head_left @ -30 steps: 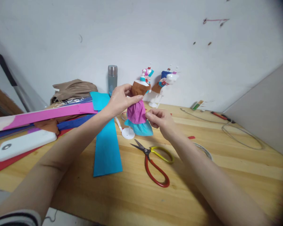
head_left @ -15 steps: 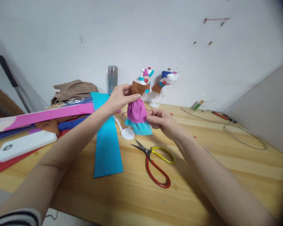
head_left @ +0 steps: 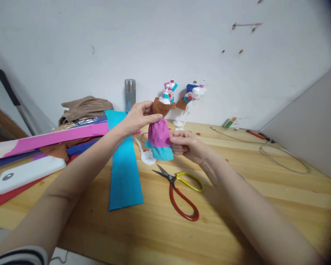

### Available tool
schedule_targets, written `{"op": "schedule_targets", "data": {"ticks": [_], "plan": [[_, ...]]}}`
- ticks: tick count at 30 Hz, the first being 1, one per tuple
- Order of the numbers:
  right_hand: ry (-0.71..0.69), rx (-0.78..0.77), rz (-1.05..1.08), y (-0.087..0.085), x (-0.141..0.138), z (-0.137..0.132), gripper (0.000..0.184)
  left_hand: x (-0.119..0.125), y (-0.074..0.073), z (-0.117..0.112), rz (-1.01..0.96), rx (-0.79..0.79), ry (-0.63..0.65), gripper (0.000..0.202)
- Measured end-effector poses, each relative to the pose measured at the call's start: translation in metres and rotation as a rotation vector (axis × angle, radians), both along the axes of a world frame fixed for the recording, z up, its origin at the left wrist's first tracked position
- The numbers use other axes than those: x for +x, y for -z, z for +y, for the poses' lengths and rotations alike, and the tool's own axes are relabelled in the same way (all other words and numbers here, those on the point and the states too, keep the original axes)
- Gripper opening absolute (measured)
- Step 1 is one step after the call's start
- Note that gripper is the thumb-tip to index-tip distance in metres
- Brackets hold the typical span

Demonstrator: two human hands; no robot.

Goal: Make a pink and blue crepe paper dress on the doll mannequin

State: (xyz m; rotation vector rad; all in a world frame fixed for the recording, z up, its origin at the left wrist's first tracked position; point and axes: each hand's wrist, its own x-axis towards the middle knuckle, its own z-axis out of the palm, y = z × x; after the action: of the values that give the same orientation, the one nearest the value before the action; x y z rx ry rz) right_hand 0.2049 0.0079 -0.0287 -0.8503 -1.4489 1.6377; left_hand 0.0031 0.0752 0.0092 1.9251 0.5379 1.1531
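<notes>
A small doll form in a paper dress (head_left: 158, 134) is held above the wooden table (head_left: 237, 206): brown top, magenta skirt, turquoise hem. My left hand (head_left: 139, 117) pinches it at the brown top. My right hand (head_left: 183, 144) is closed on the right side of the magenta skirt. Beneath the dress lies a white round stand (head_left: 148, 156). Red and yellow scissors (head_left: 182, 189) lie open on the table in front of my hands. A long turquoise paper strip (head_left: 123, 162) runs under my left forearm.
Two dressed doll forms (head_left: 186, 97) and a steel flask (head_left: 130, 94) stand by the wall. Pink, blue and red paper sheets (head_left: 52, 137), a white flat object (head_left: 24, 172) and brown cloth (head_left: 84, 106) fill the left. A grey cable (head_left: 281, 160) lies at right.
My right hand has moved in from beside the skirt and closed against its right side. The dress has dropped slightly; the left hand keeps its pinch on the brown top.
</notes>
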Motion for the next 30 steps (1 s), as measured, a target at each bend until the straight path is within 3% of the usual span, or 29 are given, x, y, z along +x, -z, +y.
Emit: {"op": "schedule_targets", "data": {"ticks": [7,13,20,30], "plan": [[-0.116,-0.054,0.066,0.003,0.0,0.004,0.042,-0.003,-0.003,-0.005,0.006,-0.012,0.053,0.041],[-0.013,-0.068,0.08,0.008,0.007,0.009,0.041,-0.005,-0.003,0.0,0.009,-0.028,0.071,0.046],[0.149,0.043,-0.093,-0.002,0.006,0.001,0.033,-0.005,-0.003,0.001,0.017,-0.032,0.053,0.046],[0.172,0.108,-0.136,-0.008,0.0,-0.005,0.022,-0.005,-0.002,0.001,0.015,-0.015,0.06,0.043]]}}
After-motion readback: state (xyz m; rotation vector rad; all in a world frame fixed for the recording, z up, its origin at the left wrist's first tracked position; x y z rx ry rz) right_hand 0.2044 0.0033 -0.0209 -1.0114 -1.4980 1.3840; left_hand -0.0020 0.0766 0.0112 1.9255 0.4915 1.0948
